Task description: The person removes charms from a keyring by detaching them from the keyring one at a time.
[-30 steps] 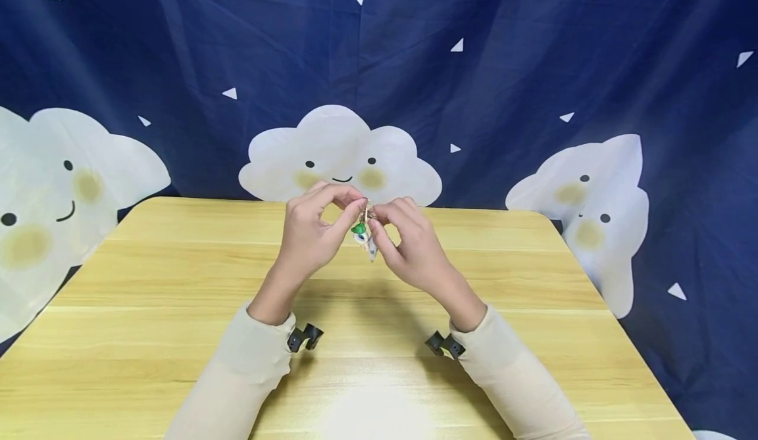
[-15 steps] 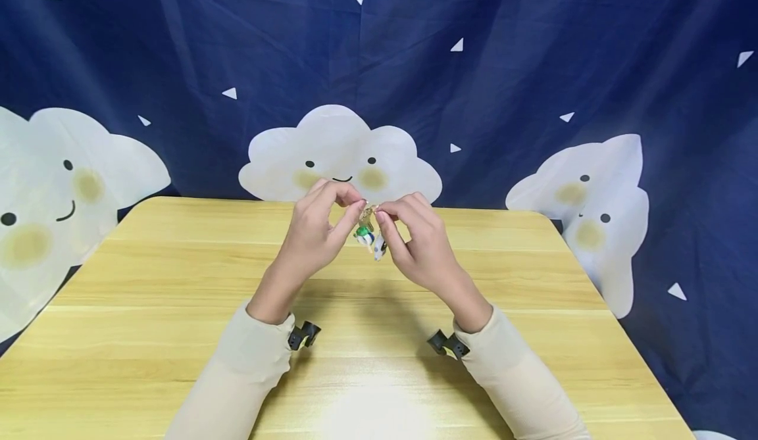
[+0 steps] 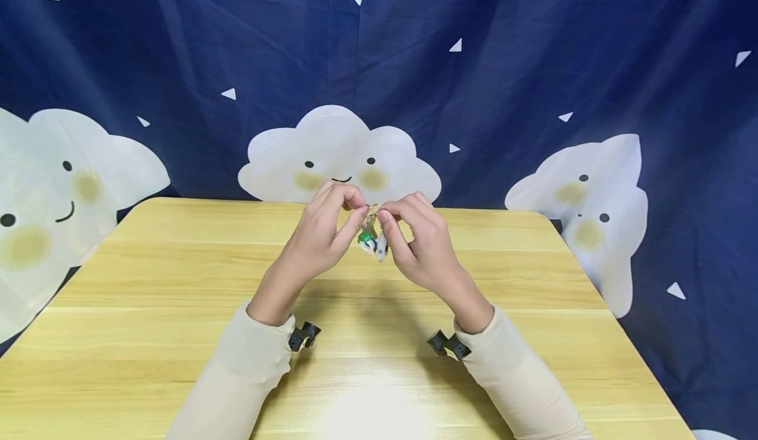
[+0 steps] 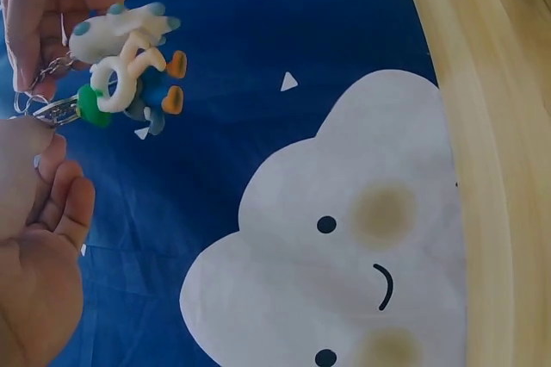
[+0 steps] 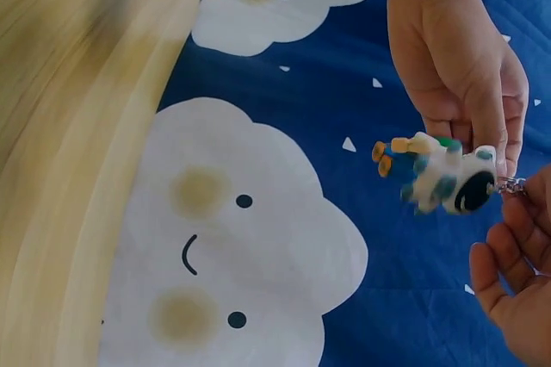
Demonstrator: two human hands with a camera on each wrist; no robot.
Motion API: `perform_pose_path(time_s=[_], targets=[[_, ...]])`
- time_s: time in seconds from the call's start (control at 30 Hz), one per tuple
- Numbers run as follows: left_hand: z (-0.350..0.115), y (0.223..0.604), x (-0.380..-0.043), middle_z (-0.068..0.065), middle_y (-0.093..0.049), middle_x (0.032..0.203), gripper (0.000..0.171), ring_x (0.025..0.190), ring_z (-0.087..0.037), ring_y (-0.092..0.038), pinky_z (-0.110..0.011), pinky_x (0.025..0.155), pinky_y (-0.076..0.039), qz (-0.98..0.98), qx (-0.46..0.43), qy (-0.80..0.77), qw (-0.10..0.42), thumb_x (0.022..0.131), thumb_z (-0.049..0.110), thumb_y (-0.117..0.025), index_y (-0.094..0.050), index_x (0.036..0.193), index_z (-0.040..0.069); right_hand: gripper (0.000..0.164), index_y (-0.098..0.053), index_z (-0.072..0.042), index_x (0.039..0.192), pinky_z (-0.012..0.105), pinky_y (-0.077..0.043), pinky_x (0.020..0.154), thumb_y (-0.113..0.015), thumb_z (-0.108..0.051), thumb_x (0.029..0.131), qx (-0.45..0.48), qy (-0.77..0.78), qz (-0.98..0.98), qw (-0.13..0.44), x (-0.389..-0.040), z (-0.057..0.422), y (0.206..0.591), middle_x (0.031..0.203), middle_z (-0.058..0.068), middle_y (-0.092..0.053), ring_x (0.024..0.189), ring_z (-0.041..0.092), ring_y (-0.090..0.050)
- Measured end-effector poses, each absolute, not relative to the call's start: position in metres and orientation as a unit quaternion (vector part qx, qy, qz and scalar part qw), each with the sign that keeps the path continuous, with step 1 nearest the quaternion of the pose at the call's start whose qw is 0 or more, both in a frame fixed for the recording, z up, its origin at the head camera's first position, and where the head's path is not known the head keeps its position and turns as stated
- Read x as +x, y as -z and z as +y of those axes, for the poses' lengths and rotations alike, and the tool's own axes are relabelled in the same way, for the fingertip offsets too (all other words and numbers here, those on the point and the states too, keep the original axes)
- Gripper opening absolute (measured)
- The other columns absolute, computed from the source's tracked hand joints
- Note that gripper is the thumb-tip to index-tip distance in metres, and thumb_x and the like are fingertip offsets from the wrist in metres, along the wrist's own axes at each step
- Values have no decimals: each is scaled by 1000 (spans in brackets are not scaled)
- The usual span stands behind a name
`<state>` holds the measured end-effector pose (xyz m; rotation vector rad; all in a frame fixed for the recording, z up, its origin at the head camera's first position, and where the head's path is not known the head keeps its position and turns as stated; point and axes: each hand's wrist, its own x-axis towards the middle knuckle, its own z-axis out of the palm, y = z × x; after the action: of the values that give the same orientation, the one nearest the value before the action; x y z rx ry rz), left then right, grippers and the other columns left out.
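Above the table, my left hand [image 3: 322,229] and right hand [image 3: 417,239] face each other, each pinching a gold-coloured metal key ring [image 3: 374,208] between thumb and fingertips. Two small figurine charms dangle from the ring on short chains. One is a white astronaut [image 5: 448,179] with blue-grey patches and a dark visor, hanging on the right-hand side. The other charm, a little figure in a green cap [image 4: 93,107], has a white swim ring [image 4: 125,96], a blue body and orange feet. Fingertips hide parts of the ring where they pinch it.
A light wood-grain table [image 3: 177,361] lies under both forearms. Behind its far edge hangs a dark blue curtain [image 3: 403,65] printed with smiling white clouds. Small black cameras [image 3: 304,337] are strapped at both sleeve cuffs.
My right hand has drawn slightly away to the right, so the ring shows more between the hands. My left hand has shifted a little right, and the charms have swung and turned.
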<state>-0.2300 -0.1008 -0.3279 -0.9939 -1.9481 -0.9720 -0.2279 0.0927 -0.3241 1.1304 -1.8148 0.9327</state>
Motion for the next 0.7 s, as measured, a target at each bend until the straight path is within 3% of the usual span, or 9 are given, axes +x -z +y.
perform_pose_path(time_s=[0.23,0.47,0.7], targets=[[-97,327,-229,-12,-55,92,10,89,-29,-46,-35,79,-41,-754,-396,373,367,97,-3,-60,-50,98,-2,25,-68,-1,90,34,-48,71,-53,-14,105,440,-380,-719,382,-227,93,325,79,5,-64,78,21,-57],[-93,327,-230,-10,-52,87,19,83,-28,-41,-36,76,-35,-746,-400,360,392,100,18,-48,-48,95,0,20,-67,-3,86,32,-46,69,-56,-10,101,433,-380,-717,393,-225,93,324,75,3,-62,75,20,-55],[-91,328,-230,-10,-53,88,23,86,-28,-45,-37,78,-38,-741,-408,350,403,102,21,-44,-48,94,0,20,-67,-3,84,30,-44,66,-57,-10,99,425,-387,-722,386,-225,94,323,72,2,-60,72,18,-53]])
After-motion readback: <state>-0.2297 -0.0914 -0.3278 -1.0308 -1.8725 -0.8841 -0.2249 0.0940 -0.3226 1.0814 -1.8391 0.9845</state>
